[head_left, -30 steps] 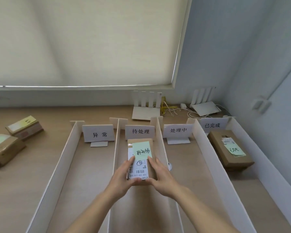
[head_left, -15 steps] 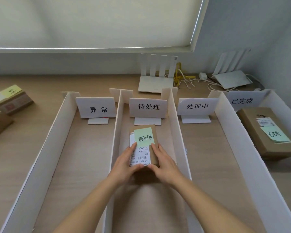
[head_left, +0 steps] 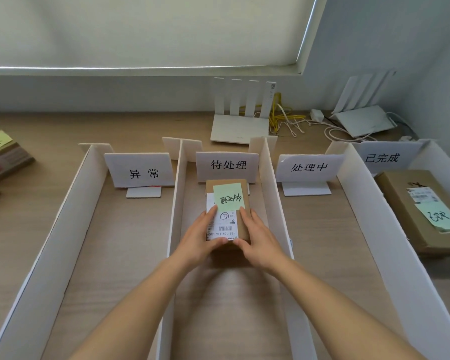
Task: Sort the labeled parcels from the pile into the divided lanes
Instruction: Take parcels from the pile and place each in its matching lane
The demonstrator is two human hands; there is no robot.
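Parcel [head_left: 227, 211]: small stiff carton, likely light. Your left hand [head_left: 202, 239] and right hand [head_left: 255, 237] grip its near corners between them.

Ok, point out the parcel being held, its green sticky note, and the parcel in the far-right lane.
Held parcel [head_left: 244, 224]: head view, bare cardboard top right of the label.
Green sticky note [head_left: 228, 197]: head view, centre of the note.
Far-right parcel [head_left: 398, 193]: head view, bare cardboard top.

One parcel [head_left: 227, 203] lies in the second lane [head_left: 229, 294], another parcel [head_left: 411, 211] rightmost.
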